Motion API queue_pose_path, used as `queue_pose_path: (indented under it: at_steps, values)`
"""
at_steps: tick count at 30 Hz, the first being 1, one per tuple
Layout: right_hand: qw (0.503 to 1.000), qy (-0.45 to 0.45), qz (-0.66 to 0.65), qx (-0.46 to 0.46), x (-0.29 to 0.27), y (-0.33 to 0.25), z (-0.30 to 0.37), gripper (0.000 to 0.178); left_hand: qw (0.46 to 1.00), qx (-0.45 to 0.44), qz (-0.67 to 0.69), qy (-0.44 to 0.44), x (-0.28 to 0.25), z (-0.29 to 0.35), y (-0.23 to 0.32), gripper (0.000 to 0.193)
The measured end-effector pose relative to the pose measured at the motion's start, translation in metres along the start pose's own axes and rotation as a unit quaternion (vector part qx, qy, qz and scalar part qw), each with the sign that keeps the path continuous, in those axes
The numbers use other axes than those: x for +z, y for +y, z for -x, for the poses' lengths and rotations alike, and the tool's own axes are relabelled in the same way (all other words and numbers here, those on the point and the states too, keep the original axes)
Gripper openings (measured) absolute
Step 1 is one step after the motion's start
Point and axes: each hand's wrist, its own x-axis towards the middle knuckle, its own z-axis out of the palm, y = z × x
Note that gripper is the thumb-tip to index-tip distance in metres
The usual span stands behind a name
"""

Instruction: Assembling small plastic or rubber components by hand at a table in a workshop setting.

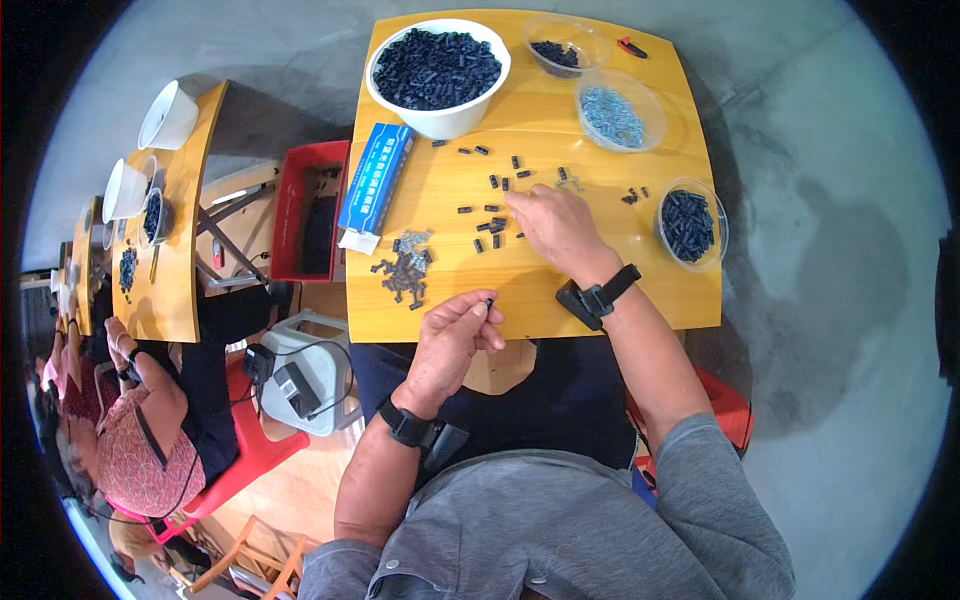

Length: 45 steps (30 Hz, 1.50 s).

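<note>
Pinching a small dark piece (489,303) between thumb and finger, the left hand (455,335) hovers, in the head view, over the near edge of the table (690,300). The right hand (550,228) bunches its fingers low by the loose black pieces (464,210); whether they grip anything, I cannot tell. The step looks like picking up small parts, and the next move seems to call for a precise pinch. Counted: one white tub (445,126), three clear bowls (720,238), one blue box (375,185), one metal heap (403,277), roughly fifteen loose black pieces mid-table.
</note>
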Motion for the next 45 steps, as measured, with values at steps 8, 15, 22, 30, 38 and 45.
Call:
queue_pose_path:
  at_steps: [8, 15, 22, 30, 38, 45]
  values:
    - [0.999, -0.024, 0.024, 0.023, 0.005, 0.0, -0.007, 0.007, 1.0, 0.012, -0.015, -0.022, 0.001, -0.001, 0.005, 0.013]
    - [0.997, 0.054, -0.024, 0.046, -0.004, 0.001, -0.003, 0.012, 0.997, 0.065, -0.029, -0.022, 0.012, 0.008, 0.016, 0.014]
    - [0.883, 0.025, -0.427, 0.194, -0.029, -0.023, 0.018, 0.006, 0.995, 0.08, -0.048, -0.02, 0.023, 0.022, 0.023, 0.013]
    - [0.837, -0.041, -0.511, 0.19, -0.073, -0.059, 0.049, 0.007, 0.988, 0.123, -0.072, -0.056, 0.027, 0.042, 0.017, 0.012]
    - [0.828, -0.143, -0.533, 0.1, -0.106, -0.102, 0.07, 0.013, 0.975, 0.175, -0.125, -0.055, 0.025, 0.066, 0.008, 0.013]
    - [0.845, -0.175, -0.498, 0.082, -0.11, -0.122, 0.082, 0.012, 0.973, 0.198, -0.109, -0.048, 0.024, 0.085, 0.004, 0.015]
